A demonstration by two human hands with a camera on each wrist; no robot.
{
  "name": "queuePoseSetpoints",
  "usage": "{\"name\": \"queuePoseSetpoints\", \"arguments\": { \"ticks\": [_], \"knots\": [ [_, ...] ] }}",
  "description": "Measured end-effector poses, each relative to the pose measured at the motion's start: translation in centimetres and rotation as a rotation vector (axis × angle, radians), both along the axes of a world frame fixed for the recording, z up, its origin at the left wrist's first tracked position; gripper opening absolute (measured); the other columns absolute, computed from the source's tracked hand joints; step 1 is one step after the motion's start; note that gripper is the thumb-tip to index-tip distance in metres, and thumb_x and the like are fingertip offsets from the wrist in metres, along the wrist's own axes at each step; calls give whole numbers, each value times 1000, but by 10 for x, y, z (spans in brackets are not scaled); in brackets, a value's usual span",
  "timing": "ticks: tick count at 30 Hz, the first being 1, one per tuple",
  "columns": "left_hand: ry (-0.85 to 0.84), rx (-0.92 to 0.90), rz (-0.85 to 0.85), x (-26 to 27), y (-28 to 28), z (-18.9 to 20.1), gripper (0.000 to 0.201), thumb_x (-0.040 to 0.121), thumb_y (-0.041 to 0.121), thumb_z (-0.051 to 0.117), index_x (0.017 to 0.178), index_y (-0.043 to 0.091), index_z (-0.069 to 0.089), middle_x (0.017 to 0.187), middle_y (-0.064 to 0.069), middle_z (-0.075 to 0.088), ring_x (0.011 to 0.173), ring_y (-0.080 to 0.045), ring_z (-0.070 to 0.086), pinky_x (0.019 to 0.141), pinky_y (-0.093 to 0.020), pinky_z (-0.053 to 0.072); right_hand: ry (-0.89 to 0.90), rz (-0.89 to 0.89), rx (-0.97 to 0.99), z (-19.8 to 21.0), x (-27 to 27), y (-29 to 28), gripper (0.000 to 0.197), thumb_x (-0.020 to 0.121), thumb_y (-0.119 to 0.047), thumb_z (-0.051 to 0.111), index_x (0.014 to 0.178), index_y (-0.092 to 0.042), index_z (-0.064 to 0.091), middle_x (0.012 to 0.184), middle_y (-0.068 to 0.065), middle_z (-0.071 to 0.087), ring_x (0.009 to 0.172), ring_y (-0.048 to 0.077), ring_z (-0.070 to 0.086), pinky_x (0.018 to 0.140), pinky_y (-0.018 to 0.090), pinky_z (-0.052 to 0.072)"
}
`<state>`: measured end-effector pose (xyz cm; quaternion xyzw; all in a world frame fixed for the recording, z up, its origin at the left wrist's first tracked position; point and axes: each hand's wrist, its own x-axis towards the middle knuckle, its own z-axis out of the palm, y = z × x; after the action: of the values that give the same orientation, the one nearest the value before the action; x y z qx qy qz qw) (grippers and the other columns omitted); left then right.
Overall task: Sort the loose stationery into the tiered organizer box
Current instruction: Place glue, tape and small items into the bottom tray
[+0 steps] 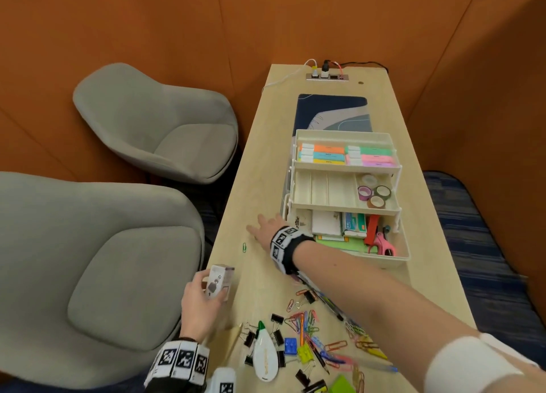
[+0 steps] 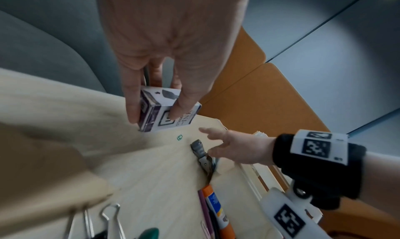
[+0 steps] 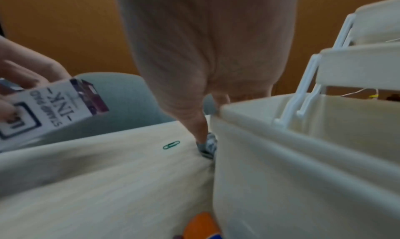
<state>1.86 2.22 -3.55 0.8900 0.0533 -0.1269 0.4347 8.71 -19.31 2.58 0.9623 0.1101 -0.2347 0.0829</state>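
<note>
My left hand (image 1: 206,292) grips a small white and purple stamp pad ink box (image 1: 220,282) above the table's left edge; the left wrist view shows thumb and fingers curled round the box (image 2: 166,112). My right hand (image 1: 255,224) stretches out flat, fingers spread, beside the left wall of the cream tiered organizer (image 1: 404,253). One fingertip touches a small grey metal tool (image 3: 209,145) lying against the organizer's wall (image 3: 281,174). A green paper clip (image 1: 244,247) lies just left of that hand. Highlighters, tape rolls and boxes fill the tiers.
Loose binder clips, paper clips and pens (image 1: 307,333) and a white correction tape (image 1: 266,354) are heaped at the near end. An orange glue stick (image 2: 213,201) lies along the organizer. Two grey chairs (image 1: 133,274) stand left of the table. A blue mat (image 1: 332,112) and socket strip lie beyond.
</note>
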Motion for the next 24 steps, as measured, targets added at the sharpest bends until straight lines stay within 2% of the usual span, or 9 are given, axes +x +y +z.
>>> {"name": "queuePoseSetpoints", "arguments": {
  "ticks": [2, 6, 11, 14, 16, 18, 21, 22, 24],
  "knots": [
    [-1, -8, -18, 2, 4, -2, 44, 76, 14, 74, 112, 29, 53, 106, -2, 61, 95, -17, 60, 83, -45, 54, 68, 13, -64, -3, 0, 3, 48, 92, -20, 51, 138, -19, 40, 141, 18, 34, 119, 34, 47, 105, 49, 29],
    [2, -38, -23, 10, 2, -2, 46, 75, 15, 74, 113, 31, 55, 107, -1, 61, 98, -17, 60, 82, -46, 55, 59, 14, -62, -4, -3, 6, 42, 84, -17, 62, 124, -10, 53, 127, 11, 47, 116, 30, 49, 101, 45, 31],
    [-33, -63, -27, 19, -2, 6, 46, 74, 13, 74, 109, 35, 55, 104, 0, 62, 97, -15, 60, 82, -45, 55, -23, -69, 52, -9, -1, 8, 28, 89, -4, 50, 116, -6, 58, 123, 13, 47, 108, 31, 53, 91, 40, 37],
    [-54, -92, -28, 23, -4, 14, 49, 72, 15, 74, 101, 48, 53, 102, 2, 62, 97, -16, 61, 82, -45, 55, -159, -131, 185, -10, -3, 4, 28, 90, 1, 49, 113, -8, 63, 115, 11, 49, 96, 31, 59, 78, 35, 42],
    [-62, -116, -21, 24, -5, 18, 48, 70, 21, 74, 99, 53, 53, 102, 2, 61, 96, -16, 62, 81, -45, 55, -287, -238, 372, -11, -5, -3, 22, 91, -1, 49, 105, -10, 64, 109, 11, 49, 90, 32, 61, 77, 36, 50],
    [-69, -133, -14, 23, -10, 26, 48, 72, 20, 74, 99, 53, 52, 104, 2, 60, 96, -16, 62, 82, -45, 55, -409, -417, 666, -2, -12, -9, 16, 92, -7, 51, 97, -13, 65, 104, 9, 49, 87, 28, 58, 79, 37, 51],
    [-99, -184, -23, 21, -26, 41, 44, 77, 12, 73, 109, 37, 55, 109, -1, 59, 99, -17, 61, 79, -42, 58, -588, -737, 1108, 26, -31, -26, 10, 88, -5, 56, 86, -14, 59, 100, 5, 51, 84, 15, 53, 77, 22, 45],
    [-106, -218, -37, 20, -33, 48, 42, 78, 10, 72, 112, 31, 55, 110, -4, 58, 100, -19, 61, 75, -37, 59, -630, -842, 1235, 36, -41, -37, 13, 87, -2, 56, 85, -15, 56, 98, 6, 53, 83, 14, 54, 75, 22, 46],
    [-98, -299, -97, 18, -53, 66, 41, 82, 5, 69, 115, 24, 53, 111, -7, 57, 100, -21, 61, 65, -24, 58, -630, -1048, 1511, 52, -64, -64, 15, 89, -1, 52, 88, -16, 50, 98, 9, 58, 86, 21, 59, 78, 31, 53]
  ]
}}
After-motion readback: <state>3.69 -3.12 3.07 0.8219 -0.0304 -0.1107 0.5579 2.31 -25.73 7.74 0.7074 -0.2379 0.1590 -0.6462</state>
